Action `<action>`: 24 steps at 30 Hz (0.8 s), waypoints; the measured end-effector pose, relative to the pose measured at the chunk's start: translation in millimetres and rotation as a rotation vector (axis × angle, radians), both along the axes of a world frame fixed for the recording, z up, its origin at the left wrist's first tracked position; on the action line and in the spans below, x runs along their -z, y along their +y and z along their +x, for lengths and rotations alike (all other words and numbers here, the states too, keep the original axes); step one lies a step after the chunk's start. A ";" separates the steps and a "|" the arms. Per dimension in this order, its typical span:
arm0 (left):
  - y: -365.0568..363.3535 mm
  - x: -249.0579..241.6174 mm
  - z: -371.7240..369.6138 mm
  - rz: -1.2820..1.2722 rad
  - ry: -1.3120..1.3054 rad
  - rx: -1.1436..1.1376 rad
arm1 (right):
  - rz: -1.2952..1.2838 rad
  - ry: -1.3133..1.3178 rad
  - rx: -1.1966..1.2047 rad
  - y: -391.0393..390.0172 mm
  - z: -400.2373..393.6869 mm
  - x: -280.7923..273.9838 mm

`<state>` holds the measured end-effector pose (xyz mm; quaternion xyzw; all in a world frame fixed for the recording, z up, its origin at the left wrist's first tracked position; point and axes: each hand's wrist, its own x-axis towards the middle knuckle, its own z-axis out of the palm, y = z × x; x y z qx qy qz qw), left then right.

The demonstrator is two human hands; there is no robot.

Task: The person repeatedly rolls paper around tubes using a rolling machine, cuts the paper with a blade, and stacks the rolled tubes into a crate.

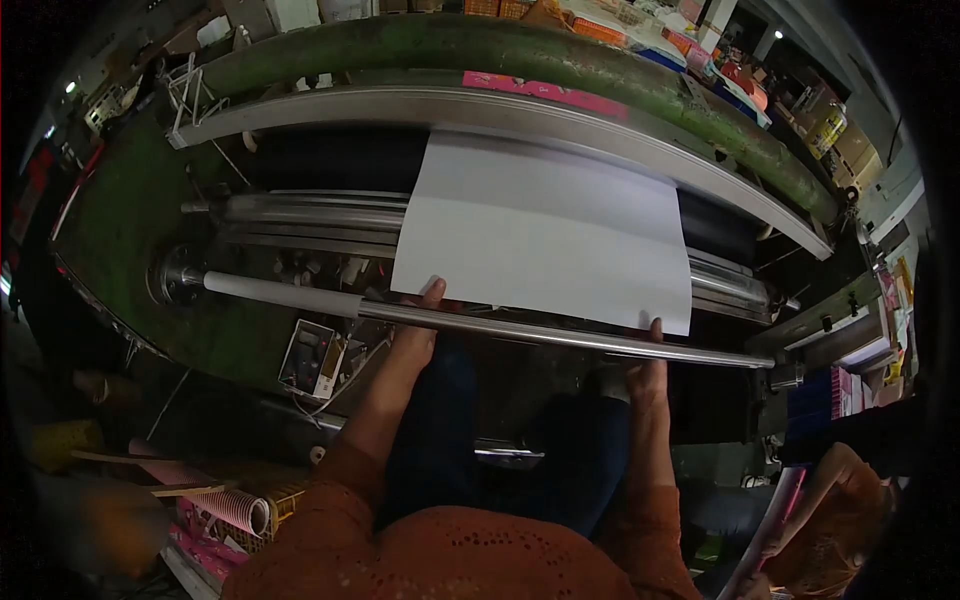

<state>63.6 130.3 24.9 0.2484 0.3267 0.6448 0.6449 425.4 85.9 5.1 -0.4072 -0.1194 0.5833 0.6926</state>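
Clock positions are taken from the centre of the view. The white sheet [545,225] lies at 1 o'clock, spread over the dark roller [340,160], which shows on both sides of it; its near edge reaches towards the person. The left hand [418,338], at 8 o'clock, grasps that edge close to its left corner, thumb on the upper face. The right hand [648,375], at 4 o'clock, grasps the same edge close to its right corner, thumb likewise on top. The fingers beneath the paper are largely hidden, and how firmly they press cannot be told.

A metal bar [540,334] runs from 9 to 4 o'clock, just on the near side of the sheet's edge; whether either hand touches it cannot be determined. A white sleeve [285,293] surrounds the bar's 9 o'clock end. At 12 o'clock a silver rail [480,97] crosses above the sheet's far part, with a green pipe [430,48] beyond. A small open box [312,358] sits between 8 and 9 o'clock. Further out at 4 o'clock, a second person [835,520] in an orange-brown top holds a pink roll [778,518].
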 end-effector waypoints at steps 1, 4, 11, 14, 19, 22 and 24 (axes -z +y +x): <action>2.5 13.2 0.7 -0.038 0.034 -0.088 | 0.015 0.025 0.055 5.6 11.8 -3.6; -10.5 19.5 -9.8 -0.044 0.132 -0.098 | 0.100 -0.121 0.093 5.0 26.4 12.7; -42.1 23.0 -22.1 0.008 0.224 0.012 | 0.061 -0.226 0.173 -31.0 24.1 13.7; -57.4 14.0 -23.7 -0.013 0.256 0.016 | -0.001 -0.265 0.157 -47.6 16.5 -1.7; -80.7 -1.6 -25.3 -0.044 0.309 0.021 | -0.075 -0.286 0.255 -71.3 -9.1 -33.5; -95.6 -18.0 -25.9 -0.079 0.282 0.010 | -0.060 -0.313 0.160 -90.2 0.3 -39.2; -103.7 -36.5 -28.1 -0.066 0.319 0.034 | -0.064 -0.323 0.124 -99.3 -0.3 -57.8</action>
